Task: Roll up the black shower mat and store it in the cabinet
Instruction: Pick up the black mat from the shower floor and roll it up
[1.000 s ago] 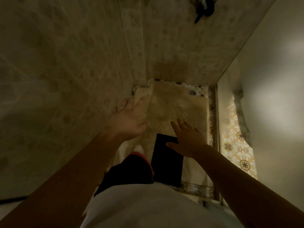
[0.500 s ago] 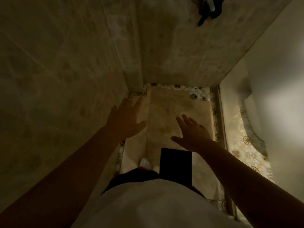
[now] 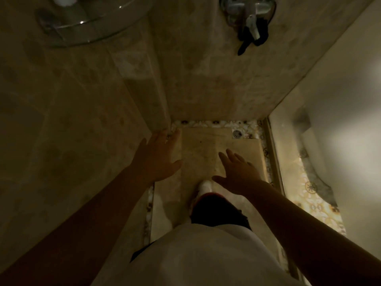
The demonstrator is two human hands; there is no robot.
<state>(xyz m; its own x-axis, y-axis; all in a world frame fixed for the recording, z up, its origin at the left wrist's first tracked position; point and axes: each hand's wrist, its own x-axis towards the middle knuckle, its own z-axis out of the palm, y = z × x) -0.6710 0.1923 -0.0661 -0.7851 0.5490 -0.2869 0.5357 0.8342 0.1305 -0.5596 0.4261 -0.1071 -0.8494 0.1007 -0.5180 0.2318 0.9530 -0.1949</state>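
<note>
Head camera, looking steeply down at shower floor (image 3: 206, 145), close.

Counts: two bare open hands, left (image 3: 158, 159) and right (image 3: 240, 174); one white shoe toe (image 3: 204, 187); one round metal floor drain (image 3: 237, 133); one chrome wall tap (image 3: 250, 15); one curved glass corner shelf (image 3: 90, 23).

No readable text, label, brand, number or sign anywhere in the dim shower stall.
</note>
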